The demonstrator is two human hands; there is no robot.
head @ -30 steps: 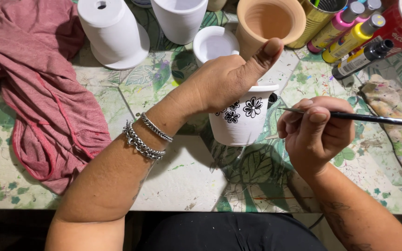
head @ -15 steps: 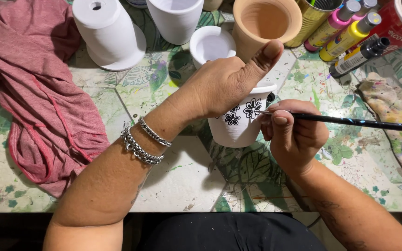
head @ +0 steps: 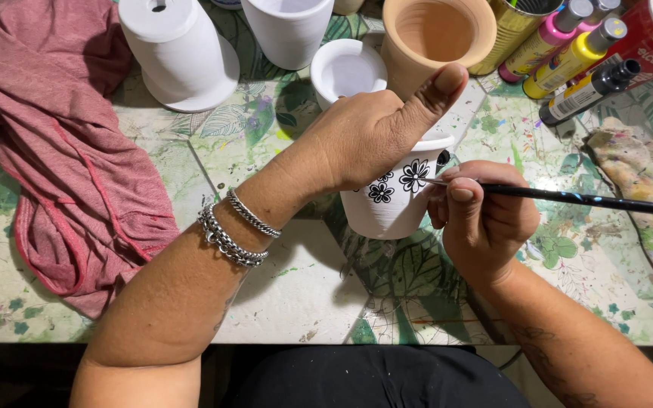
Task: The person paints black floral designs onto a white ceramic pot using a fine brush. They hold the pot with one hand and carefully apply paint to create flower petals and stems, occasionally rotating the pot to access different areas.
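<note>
A white pot (head: pixel 393 204) (black flowers painted on its side) is gripped at the rim by the left hand (head: pixel 364 136), thumb raised, above the table (head: pixel 296 287). A paintbrush (head: pixel 568 198) is pinched in the closed right hand (head: pixel 485 219), its tip touching the pot.

The pot (head: pixel 394 204) stands on the table (head: pixel 304 295), between the two hands. The left hand (head: pixel 364 140) is on its top. The right hand (head: pixel 485 219) is just right of it, with the brush (head: pixel 583 199) touching its side. A cloth (head: pixel 54 151) lies far left. Behind stand more pots (head: pixel 432 34), and bottles (head: pixel 576 57) lie at the back right.
</note>
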